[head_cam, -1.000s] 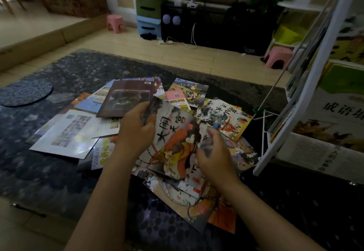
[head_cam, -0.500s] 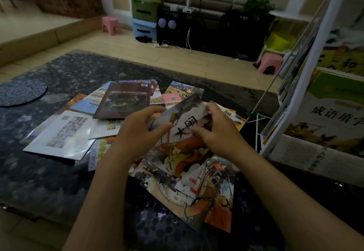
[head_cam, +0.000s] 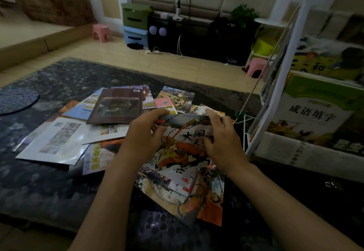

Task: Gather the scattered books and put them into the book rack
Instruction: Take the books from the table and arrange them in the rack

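Note:
Several thin picture books lie scattered on a dark patterned rug point(head_cam: 59, 181). My left hand point(head_cam: 143, 138) and my right hand point(head_cam: 222, 142) both grip a comic book with an orange monkey figure and large black characters point(head_cam: 183, 144), left hand on its left edge, right hand on its top right corner. It is tilted up above a few overlapping comic books point(head_cam: 187, 195). A dark brown book point(head_cam: 116, 105) and a white glossy book point(head_cam: 57, 142) lie to the left. The white book rack point(head_cam: 275, 85) stands at the right with books in it.
A round dark mat point(head_cam: 15, 101) lies at the rug's far left. Beyond the rug are wooden floor, two pink stools point(head_cam: 101, 33) point(head_cam: 256, 69), green and blue storage boxes point(head_cam: 135, 24) and a black cabinet point(head_cam: 197, 39) with cables.
Both hands have turned the monkey comic book and raised its top edge; my right hand slid from its lower edge to its top right corner. The view shifted slightly.

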{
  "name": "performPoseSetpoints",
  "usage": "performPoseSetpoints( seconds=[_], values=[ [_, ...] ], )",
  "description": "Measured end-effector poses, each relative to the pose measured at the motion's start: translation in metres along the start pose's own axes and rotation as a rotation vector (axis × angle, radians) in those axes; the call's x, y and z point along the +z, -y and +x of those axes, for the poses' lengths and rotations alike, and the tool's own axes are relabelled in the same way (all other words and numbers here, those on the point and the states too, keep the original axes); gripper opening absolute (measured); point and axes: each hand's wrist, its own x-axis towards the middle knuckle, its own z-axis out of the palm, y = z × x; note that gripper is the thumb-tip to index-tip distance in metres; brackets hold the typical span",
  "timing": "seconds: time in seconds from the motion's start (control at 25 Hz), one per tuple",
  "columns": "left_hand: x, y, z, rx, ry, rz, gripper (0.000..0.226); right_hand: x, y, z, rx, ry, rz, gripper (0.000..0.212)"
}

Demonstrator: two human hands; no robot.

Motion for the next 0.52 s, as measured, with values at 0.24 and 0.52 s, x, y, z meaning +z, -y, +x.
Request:
performPoseSetpoints(
  seconds=[0.24, 0.52],
  values=[
    [0.0, -0.028, -0.01, 0.058, -0.099, -0.027, 0.043, -0.033, 0.002, -0.012, -0.002, -0.041, -0.058, 0.069],
    [-0.012, -0.126, 0.024, 0.154, -0.053, -0.11, 0.045, -0.138, -0.013, -0.031, -0.031, -0.178, -0.063, 0.07]
  ],
)
